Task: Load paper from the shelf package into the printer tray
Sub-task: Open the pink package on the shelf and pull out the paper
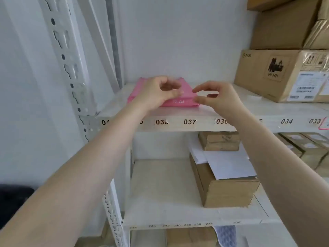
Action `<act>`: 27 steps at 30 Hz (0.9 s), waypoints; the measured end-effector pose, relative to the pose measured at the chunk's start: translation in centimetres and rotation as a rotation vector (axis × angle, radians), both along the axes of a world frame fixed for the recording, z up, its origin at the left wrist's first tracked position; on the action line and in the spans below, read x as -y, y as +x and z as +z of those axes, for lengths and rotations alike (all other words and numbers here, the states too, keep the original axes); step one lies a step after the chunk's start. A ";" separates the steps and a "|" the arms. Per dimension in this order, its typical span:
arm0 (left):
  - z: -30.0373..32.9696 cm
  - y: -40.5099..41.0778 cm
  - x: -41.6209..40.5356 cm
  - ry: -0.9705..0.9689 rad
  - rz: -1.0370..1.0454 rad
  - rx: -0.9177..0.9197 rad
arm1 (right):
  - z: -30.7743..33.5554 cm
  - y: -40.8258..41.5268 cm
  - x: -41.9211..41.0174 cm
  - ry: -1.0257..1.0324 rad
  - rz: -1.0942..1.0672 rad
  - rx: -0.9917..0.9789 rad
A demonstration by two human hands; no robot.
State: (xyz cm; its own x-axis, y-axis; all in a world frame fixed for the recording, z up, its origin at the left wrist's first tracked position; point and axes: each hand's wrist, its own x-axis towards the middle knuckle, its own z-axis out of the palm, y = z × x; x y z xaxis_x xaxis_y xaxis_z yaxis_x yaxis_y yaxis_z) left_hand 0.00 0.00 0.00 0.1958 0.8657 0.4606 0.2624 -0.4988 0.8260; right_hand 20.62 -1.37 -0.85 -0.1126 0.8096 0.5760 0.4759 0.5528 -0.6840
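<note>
A pink paper package (179,102) marked "A4" lies flat on the white shelf (188,124), near its left end. My left hand (158,93) rests over the package's top, fingers curled, covering most of it. My right hand (218,98) hovers at the package's right front corner, thumb and forefinger apart, just beside the wrapper edge. Neither hand clearly grips anything. No printer is in view.
Large cardboard boxes (283,75) stand on the same shelf at the right, more stacked above. On the lower shelf sit a brown box (226,189) with white sheets (229,166) on it and smaller boxes (219,140). A perforated white upright (71,72) rises at the left.
</note>
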 end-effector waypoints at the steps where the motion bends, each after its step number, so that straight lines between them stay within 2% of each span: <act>1: 0.0 0.1 -0.4 0.001 0.000 -0.082 | 0.0 0.1 -0.3 -0.022 0.005 0.045; 4: -0.3 0.3 -2.0 0.013 0.030 -0.260 | 0.0 0.3 -1.6 -0.076 0.018 0.150; 12: -0.6 1.3 -5.0 0.070 -0.019 -0.318 | -0.5 0.5 -4.4 -0.037 0.031 0.237; 20: -0.9 1.2 -5.0 0.130 -0.007 -0.397 | -0.9 0.8 -5.1 -0.009 -0.022 0.129; 27: -0.8 0.0 -5.1 0.207 0.167 -0.476 | -0.6 0.6 -5.2 -0.045 0.026 0.010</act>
State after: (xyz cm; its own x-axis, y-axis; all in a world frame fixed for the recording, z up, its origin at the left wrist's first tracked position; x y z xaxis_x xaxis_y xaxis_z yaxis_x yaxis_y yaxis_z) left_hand 0.01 5.09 -0.79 0.2916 0.8037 0.5187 0.6730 -0.5577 0.4859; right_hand 21.19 3.85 -1.44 -0.1394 0.8317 0.5375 0.4687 0.5336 -0.7040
